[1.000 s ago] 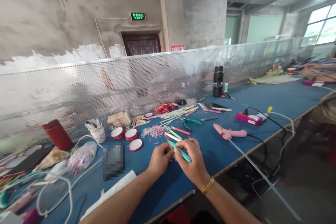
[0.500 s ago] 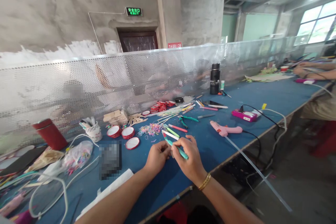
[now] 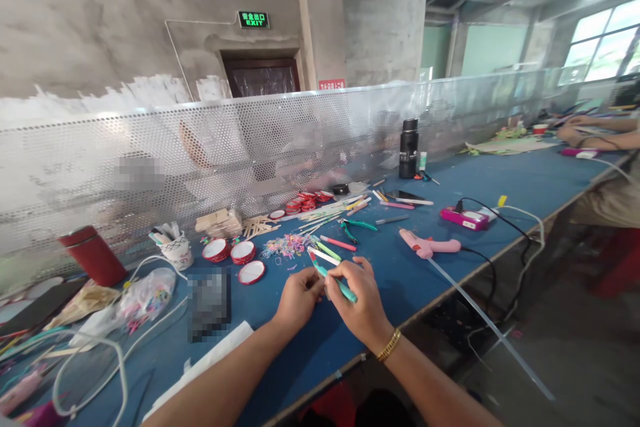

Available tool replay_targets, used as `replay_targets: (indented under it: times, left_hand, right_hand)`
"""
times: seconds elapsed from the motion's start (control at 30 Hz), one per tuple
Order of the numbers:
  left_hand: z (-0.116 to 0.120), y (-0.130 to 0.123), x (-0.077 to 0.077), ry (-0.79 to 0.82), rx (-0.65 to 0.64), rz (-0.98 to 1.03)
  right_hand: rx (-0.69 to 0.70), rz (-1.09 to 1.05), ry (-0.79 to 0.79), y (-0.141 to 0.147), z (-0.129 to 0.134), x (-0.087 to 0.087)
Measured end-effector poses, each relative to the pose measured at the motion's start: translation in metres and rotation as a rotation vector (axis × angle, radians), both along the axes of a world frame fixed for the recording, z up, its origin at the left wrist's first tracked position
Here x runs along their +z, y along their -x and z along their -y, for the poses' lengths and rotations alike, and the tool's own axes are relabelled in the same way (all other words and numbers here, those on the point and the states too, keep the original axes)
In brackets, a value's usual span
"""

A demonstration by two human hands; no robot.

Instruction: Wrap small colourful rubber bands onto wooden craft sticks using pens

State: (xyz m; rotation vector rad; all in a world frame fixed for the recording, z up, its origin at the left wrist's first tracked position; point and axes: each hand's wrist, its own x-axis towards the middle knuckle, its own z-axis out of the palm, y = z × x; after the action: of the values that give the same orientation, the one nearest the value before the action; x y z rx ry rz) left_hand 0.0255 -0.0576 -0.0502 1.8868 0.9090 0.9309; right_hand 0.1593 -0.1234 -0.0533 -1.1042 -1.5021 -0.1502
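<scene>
My right hand (image 3: 357,297) is closed around a teal pen (image 3: 346,289), which slants toward my left hand over the blue table. The fingers of my left hand (image 3: 300,297) are pinched together right beside it; what they grip is too small to make out. Just beyond the hands lie a white pen (image 3: 327,255), a green pen (image 3: 331,251) and a red pen (image 3: 338,243). A pile of small colourful bands (image 3: 287,246) sits behind my left hand, with a round red-rimmed lid (image 3: 251,272) to its left.
A pink glue gun (image 3: 430,244) with a long clear stick lies to the right, near a magenta power strip (image 3: 464,218). Farther back stands a black bottle (image 3: 409,149). At left are a red bottle (image 3: 93,255) and a cup of pens (image 3: 176,251). Another person's hands (image 3: 580,130) show far right.
</scene>
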Motion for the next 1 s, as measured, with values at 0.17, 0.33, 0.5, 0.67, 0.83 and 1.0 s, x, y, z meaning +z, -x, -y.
replay_targets:
  times: [0.17, 0.33, 0.5, 0.67, 0.83, 1.0]
  left_hand:
    - [0.0023, -0.0014, 0.0036, -0.001, -0.006, -0.001]
    - [0.0024, -0.0012, 0.0049, 0.006, -0.017, 0.003]
    - [-0.0020, 0.0002, -0.0012, 0.015, -0.041, 0.020]
    - [-0.0022, 0.0005, -0.0024, 0.023, -0.045, 0.020]
    - [0.0019, -0.0006, 0.0028, 0.002, -0.028, 0.006]
    - [0.0032, -0.0005, 0.0039, -0.002, -0.011, -0.003]
  right_hand:
    - [-0.016, 0.004, -0.006, 0.0005, 0.0004, -0.0001]
    - [-0.026, 0.003, -0.018, 0.0003, -0.0003, 0.0000]
    - [-0.065, -0.013, -0.014, -0.0009, -0.0008, 0.0006]
    - [-0.054, -0.021, -0.018, -0.0011, 0.0009, 0.0020]
    - [-0.041, -0.006, -0.019, -0.0001, 0.0014, 0.0020]
    - [-0.025, 0.003, -0.002, 0.0001, 0.0020, 0.0015]
